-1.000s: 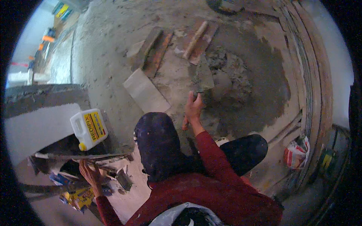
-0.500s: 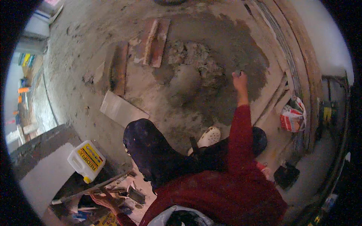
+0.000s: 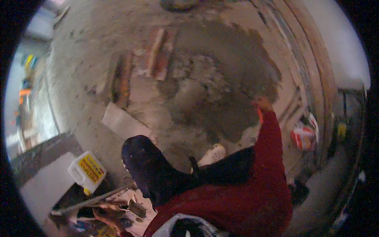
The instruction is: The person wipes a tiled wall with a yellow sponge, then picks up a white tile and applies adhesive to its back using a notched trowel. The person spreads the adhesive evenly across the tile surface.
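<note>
My right hand (image 3: 264,104), in a dark red sleeve, is low over the right side of the wet grey mortar patch (image 3: 248,55). Its fingers are closed; a thin orange streak shows by it, but blur hides what it holds. Lumpy mortar (image 3: 197,73) sits heaped in the middle of the patch. Down at the lower left, my left hand (image 3: 106,215) is by the edge of a cluttered box or shelf; its fingers are smeared. Left of the heap lie a reddish plastering float (image 3: 160,55) with a long handle and a second, darker float (image 3: 118,81).
A pale flat board (image 3: 125,123) lies near my left knee. The white jug (image 3: 87,172) with a yellow label stands at lower left. At right are a red and white bag (image 3: 304,136), long timber pieces (image 3: 312,59) and a dark object (image 3: 298,191). My light clog (image 3: 213,154) rests beside the mortar.
My right hand has come back toward me and slightly right across the mortar. My left hand stays at the lower left. The whole view has shifted a little and blurred.
</note>
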`<move>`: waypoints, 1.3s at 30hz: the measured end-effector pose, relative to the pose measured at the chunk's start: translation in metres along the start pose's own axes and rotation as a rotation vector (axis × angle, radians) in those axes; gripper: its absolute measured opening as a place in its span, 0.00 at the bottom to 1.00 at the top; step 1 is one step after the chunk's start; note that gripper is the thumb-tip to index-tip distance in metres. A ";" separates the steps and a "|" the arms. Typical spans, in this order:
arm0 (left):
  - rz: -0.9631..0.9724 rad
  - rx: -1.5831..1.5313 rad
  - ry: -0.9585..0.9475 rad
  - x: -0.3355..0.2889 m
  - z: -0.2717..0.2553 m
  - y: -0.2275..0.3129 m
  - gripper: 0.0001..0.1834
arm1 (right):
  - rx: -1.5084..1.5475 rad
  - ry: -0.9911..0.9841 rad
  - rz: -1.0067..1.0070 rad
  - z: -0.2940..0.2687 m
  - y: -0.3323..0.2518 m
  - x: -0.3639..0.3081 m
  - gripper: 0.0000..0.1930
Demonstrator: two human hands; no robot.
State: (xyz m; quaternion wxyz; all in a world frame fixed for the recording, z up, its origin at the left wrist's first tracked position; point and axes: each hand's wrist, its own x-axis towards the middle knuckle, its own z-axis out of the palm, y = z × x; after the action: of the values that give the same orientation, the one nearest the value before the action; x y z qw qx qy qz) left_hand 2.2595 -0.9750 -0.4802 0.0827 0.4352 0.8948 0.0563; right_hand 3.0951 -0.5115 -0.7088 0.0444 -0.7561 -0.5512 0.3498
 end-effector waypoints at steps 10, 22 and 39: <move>-0.484 -0.096 -0.854 -0.057 -0.047 0.093 0.32 | -0.401 0.474 -0.290 -0.092 -0.062 -0.073 0.25; -0.771 -0.616 -0.544 -0.049 -0.326 0.194 0.22 | -0.780 -0.723 -0.345 -0.067 -0.214 -0.290 0.22; -1.120 -1.053 -0.509 0.048 -0.330 0.164 0.24 | 0.210 -0.656 -0.021 -0.029 -0.467 -0.179 0.15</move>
State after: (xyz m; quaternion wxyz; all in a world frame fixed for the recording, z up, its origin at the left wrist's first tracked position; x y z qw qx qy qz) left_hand 2.2915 -0.8463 -0.1331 0.4937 -0.1739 0.7898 0.3197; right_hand 2.7110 -0.4756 -0.3900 -0.0539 -0.5891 -0.5048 0.6286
